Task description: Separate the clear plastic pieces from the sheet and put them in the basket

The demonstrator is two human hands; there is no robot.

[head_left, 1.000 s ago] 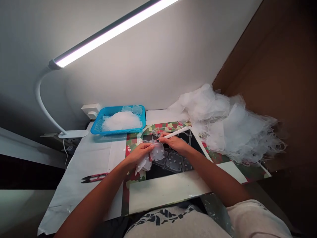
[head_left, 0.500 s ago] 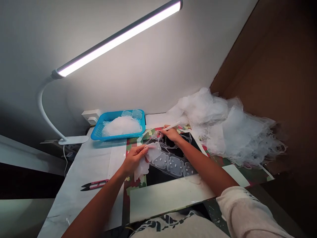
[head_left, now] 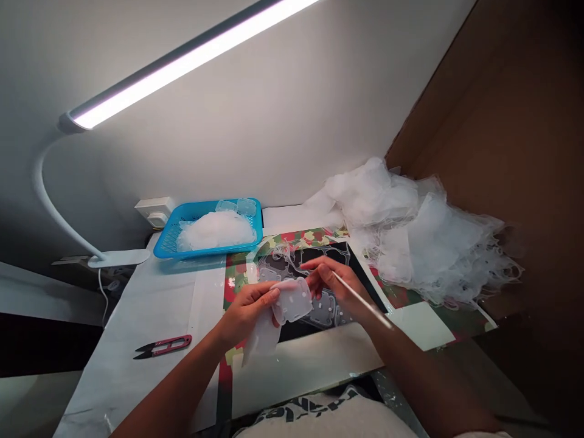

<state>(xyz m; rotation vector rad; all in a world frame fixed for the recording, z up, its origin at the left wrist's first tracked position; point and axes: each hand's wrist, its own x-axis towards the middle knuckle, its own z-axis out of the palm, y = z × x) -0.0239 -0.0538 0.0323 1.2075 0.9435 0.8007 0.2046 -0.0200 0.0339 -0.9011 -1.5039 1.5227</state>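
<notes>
The left hand grips clear pieces near the basket; the right hand grips a stick.

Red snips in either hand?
No, the red snips lie on the white sheet, apart from both; the left hand holds a translucent plastic piece and the right hand a thin white stick.

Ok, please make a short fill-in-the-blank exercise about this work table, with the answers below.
1. The basket is ____ in colour.
2. The right hand holds a thin stick that is ____ in colour.
3. The snips lie to the ____ of the left hand, which grips a translucent plastic piece.
4. The pile of white scraps lies to the ____ of both hands.
Missing words: blue; white; left; right.
</notes>
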